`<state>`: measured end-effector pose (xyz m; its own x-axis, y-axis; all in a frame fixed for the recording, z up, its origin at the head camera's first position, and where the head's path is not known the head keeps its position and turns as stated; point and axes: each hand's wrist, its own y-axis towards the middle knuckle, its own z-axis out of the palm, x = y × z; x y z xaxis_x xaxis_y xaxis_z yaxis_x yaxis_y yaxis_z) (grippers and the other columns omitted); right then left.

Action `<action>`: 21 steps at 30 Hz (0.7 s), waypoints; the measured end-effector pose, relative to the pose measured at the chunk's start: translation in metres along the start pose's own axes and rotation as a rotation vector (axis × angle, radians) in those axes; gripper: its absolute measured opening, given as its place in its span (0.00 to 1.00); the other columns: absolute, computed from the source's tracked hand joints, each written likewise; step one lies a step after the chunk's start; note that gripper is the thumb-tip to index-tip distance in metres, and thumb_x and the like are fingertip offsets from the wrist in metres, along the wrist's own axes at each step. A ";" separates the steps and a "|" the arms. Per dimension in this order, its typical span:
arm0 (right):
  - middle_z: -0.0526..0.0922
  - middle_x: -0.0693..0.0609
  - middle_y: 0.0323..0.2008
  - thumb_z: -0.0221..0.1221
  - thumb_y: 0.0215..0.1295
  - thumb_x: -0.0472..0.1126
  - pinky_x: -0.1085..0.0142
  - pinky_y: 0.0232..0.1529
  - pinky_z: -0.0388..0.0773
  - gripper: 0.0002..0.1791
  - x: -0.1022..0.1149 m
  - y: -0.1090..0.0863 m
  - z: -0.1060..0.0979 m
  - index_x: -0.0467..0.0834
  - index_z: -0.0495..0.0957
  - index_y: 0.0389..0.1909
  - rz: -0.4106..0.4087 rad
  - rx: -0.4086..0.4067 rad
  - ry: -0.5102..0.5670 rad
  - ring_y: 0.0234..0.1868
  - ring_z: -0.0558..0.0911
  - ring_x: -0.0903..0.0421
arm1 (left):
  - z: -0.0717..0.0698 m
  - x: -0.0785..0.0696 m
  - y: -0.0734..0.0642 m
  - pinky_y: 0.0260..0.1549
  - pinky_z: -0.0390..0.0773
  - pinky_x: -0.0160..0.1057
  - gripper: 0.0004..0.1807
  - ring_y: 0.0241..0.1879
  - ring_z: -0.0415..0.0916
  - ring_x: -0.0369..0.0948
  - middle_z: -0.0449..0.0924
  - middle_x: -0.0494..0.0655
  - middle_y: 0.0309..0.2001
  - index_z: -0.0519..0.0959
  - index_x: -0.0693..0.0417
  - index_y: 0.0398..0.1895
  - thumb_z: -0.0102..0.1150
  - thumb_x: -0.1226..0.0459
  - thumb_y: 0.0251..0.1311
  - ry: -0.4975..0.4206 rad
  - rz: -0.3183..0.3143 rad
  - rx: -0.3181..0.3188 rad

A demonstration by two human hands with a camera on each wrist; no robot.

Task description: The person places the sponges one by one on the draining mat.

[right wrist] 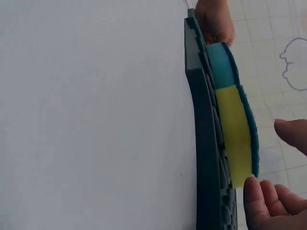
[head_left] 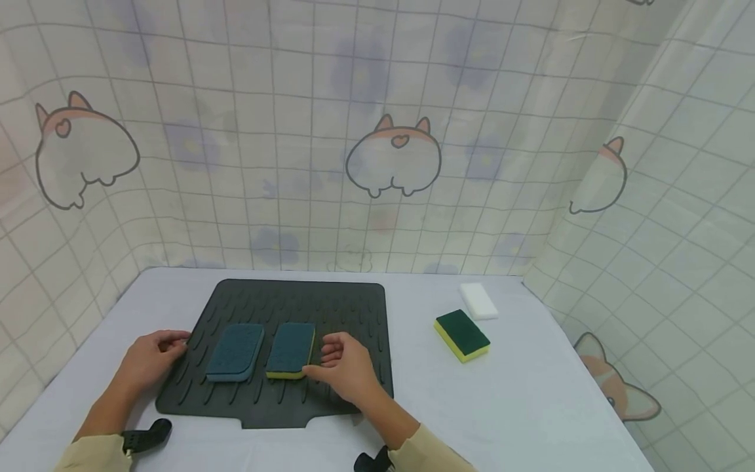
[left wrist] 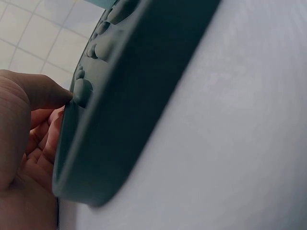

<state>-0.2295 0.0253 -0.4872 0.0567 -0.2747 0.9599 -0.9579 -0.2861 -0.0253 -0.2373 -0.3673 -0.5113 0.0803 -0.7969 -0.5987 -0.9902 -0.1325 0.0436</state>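
Observation:
A dark grey-green ridged drying mat [head_left: 318, 301] lies on the white table. My left hand [head_left: 150, 357] is at its left edge; in the left wrist view the thumb and curled fingers pinch the mat's raised rim. Two scouring sponges lie side by side on the mat, green pads up: a blue one [head_left: 236, 353] at left and a yellow one [head_left: 286, 375] to its right. Beside the yellow sponge's right end, my right hand [head_left: 348, 367] has its thumb and fingers apart, gripping nothing. Its fingertips come close to the sponge; whether they touch is unclear.
To the right of the mat, another yellow sponge [head_left: 462, 335] with a dark green pad lies on the tablecloth [head_left: 507, 406]. A white sponge block [head_left: 479, 301] sits behind it. Grid-patterned curtain [head_left: 295, 164] stands behind the table and along its sides.

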 end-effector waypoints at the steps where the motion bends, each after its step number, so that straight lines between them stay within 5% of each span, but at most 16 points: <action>1: 0.81 0.43 0.52 0.76 0.56 0.45 0.65 0.49 0.82 0.36 -0.001 0.000 -0.002 0.37 0.74 0.63 -0.004 0.007 0.006 0.47 0.82 0.56 | 0.000 0.000 0.000 0.35 0.75 0.41 0.20 0.42 0.77 0.52 0.82 0.63 0.45 0.77 0.71 0.59 0.53 0.65 0.72 0.000 -0.004 0.001; 21: 0.81 0.40 0.53 0.73 0.61 0.48 0.71 0.49 0.81 0.33 -0.015 -0.008 -0.049 0.37 0.74 0.62 -0.098 0.019 0.052 0.49 0.83 0.55 | -0.001 0.001 0.001 0.36 0.74 0.42 0.20 0.42 0.76 0.50 0.82 0.62 0.45 0.77 0.71 0.59 0.53 0.63 0.72 0.007 -0.005 0.010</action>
<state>-0.2364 0.0767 -0.4876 0.1343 -0.1964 0.9713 -0.9430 -0.3266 0.0643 -0.2380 -0.3683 -0.5111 0.0863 -0.8004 -0.5933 -0.9909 -0.1307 0.0321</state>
